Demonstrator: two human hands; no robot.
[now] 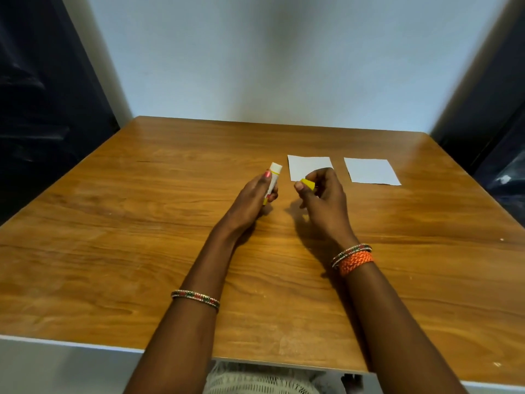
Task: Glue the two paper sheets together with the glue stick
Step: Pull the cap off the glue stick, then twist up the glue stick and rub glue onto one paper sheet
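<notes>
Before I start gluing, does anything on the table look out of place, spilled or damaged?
Nothing stands out. The two paper sheets lie flat, apart and unmarked on the table. The left hand holds the glue stick, and the right hand pinches its yellow cap. No glue is smeared anywhere.

Left hand [252,194] grips the uncapped glue stick [273,177], tip pointing away. Right hand [321,194] pinches the yellow cap [308,184], apart from the stick. Two white paper sheets [308,166] [370,171] lie side by side, not touching, on the wooden table [142,251].
</notes>
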